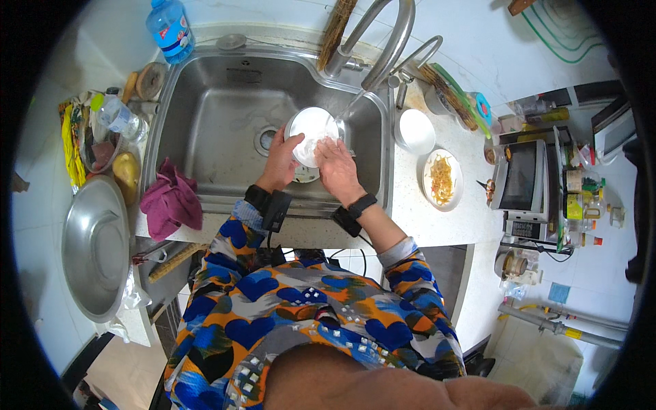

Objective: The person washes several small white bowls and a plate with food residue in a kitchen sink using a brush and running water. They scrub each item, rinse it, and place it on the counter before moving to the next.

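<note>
Over a stainless steel sink (215, 138), my left hand (280, 160) grips the left rim of a white bowl (313, 122). The fingers of my right hand (336, 166) lie on the bowl's lower right part; whether they also grip it I cannot tell. A thin stream of water runs down from the curved metal faucet (394, 46) towards the bowl. Beneath the bowl, a dish (306, 175) in the sink is partly hidden. Right of the sink, another white bowl (416, 131) stands on the counter, beside an oval white plate (457, 200) of shredded food.
A purple cloth (173, 202) hangs over the sink's front left corner. A large metal basin (97, 251) stands at the left, near plastic bottles (120, 118). A blue-labelled bottle (173, 36) stands at the back left corner. A microwave (523, 177) is farther right.
</note>
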Demonstrator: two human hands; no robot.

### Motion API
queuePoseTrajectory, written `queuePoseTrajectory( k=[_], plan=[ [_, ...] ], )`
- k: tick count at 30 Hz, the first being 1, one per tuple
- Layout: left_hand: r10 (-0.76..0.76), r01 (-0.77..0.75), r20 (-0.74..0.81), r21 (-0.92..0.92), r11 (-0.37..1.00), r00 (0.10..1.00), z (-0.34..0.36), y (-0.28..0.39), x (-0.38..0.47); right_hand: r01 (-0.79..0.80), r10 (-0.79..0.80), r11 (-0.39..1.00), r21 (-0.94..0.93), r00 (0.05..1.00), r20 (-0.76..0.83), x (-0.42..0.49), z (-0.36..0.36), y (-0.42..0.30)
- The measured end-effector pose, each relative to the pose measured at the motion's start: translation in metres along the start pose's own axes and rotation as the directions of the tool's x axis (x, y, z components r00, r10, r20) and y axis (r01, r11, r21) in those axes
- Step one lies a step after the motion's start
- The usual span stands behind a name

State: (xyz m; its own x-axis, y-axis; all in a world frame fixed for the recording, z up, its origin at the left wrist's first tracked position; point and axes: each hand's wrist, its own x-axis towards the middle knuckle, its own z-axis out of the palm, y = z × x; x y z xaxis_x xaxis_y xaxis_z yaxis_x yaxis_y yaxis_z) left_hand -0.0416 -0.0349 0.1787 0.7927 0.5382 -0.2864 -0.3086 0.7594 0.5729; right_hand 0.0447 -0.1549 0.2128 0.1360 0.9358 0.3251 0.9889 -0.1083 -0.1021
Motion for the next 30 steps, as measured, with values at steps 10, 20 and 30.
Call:
queuePoseTrajectory(
  k=[10,20,30],
  plan=[
    [0.053,-0.059,-0.148,-0.039,0.998,0.988,0.019,-0.002,-0.006,0.03,-0.046,0.993,0.111,0.988,0.146,0.011,0.003,0.014],
    [0.106,-0.112,-0.239,-0.014,0.994,0.965,0.031,-0.017,-0.003,0.034,-0.088,0.926,0.376,0.988,0.127,0.009,-0.003,0.02],
    [0.087,-0.107,-0.213,-0.086,0.99,0.973,0.032,-0.024,-0.008,-0.093,0.013,0.968,0.235,0.947,0.322,0.004,-0.015,0.016]
  ],
)
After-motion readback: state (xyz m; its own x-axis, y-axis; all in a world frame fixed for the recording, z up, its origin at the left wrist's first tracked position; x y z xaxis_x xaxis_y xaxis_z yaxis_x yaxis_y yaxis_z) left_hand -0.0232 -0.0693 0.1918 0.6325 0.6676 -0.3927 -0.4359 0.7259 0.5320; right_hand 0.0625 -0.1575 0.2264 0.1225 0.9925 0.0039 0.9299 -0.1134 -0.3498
